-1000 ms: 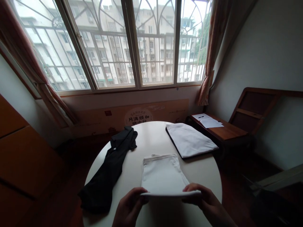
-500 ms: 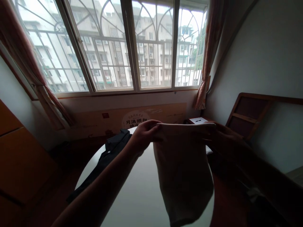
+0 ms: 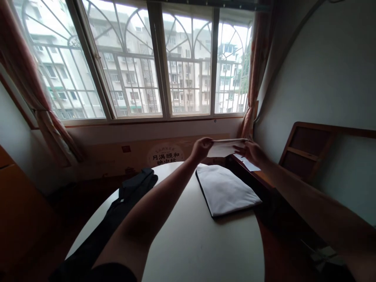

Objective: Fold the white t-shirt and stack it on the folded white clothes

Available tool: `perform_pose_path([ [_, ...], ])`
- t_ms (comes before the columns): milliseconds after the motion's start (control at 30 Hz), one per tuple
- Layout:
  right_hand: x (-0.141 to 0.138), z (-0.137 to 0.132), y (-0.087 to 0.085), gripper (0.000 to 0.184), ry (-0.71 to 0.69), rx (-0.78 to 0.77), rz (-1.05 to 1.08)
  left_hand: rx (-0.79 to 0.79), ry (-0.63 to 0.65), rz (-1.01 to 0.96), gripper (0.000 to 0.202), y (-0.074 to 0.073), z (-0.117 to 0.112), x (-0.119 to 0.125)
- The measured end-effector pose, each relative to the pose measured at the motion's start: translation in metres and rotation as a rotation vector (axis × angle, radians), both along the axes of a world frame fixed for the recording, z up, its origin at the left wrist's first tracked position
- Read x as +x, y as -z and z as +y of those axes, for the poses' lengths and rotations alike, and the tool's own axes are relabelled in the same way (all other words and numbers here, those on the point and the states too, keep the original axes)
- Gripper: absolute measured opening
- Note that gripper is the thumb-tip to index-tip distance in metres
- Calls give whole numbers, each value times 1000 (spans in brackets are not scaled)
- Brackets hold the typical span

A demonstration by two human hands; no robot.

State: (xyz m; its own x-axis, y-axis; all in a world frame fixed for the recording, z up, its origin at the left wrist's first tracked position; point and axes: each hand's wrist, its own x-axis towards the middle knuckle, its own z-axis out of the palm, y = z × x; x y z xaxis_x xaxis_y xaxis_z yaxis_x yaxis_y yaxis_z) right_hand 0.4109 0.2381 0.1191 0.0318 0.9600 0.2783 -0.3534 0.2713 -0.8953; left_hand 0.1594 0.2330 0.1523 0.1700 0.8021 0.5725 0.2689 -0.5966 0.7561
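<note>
A white folded garment lies partly on the round white table, with a dark edge showing under its near side. Its far end is raised above the table between my two hands. My left hand pinches one corner of that raised edge. At the other corner, my right hand grips the cloth, some of its fingers behind or under it. What kind of garment it is, I cannot tell. Beyond my left forearm, a black garment stretches along the table's left side.
A wooden surface with white papers on it stands behind the table at right. A wood-framed panel leans by the right wall. Barred windows and curtains are at the back. An orange-brown cabinet stands left.
The white garment hung down from both hands; now its near part rests flat on the table. My hands have moved farther away, still holding its far edge.
</note>
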Motion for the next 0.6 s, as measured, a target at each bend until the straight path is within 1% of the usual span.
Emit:
perform_pose_path([
  [33, 6, -1, 25, 9, 8, -29, -52, 6, 8, 38, 12, 22, -4, 3],
  [100, 20, -9, 80, 14, 6, -92, -230, 0, 41, 137, 8, 72, -18, 6],
  [167, 37, -22, 135, 21, 32, -100, -464, -18, 102, 243, 8, 124, -40, 8],
  [200, 45, -29, 159, 23, 60, -108, -608, -26, 123, 289, 10, 148, -51, 9],
  [233, 53, -37, 180, 25, 46, -81, -754, -30, 140, 326, 13, 170, -62, 10],
  [267, 59, -44, 197, 26, 34, -38, -853, -34, 171, 365, 11, 188, -71, 11],
  [300, 65, -50, 209, 26, 30, -3, -921, -35, 194, 391, 11, 203, -79, 13],
  [333, 70, -55, 217, 27, 25, 29, -969, -37, 206, 409, 13, 213, -85, 14],
  [367, 73, -60, 222, 27, 27, 55, -1001, -41, 204, 428, 14, 220, -88, 15],
  [400, 74, -63, 223, 27, 32, 76, -1029, -46, 188, 448, 14, 224, -90, 17],
  [467, 76, -66, 221, 26, 39, 122, -1089, -46, 144, 479, 16, 224, -89, 19],
  [533, 75, -67, 216, 25, 51, 174, -1150, -19, 111, 473, 19, 219, -87, 20],
  [600, 75, -67, 212, 23, 83, 215, -1213, 23, 108, 440, 23, 214, -87, 20],
])
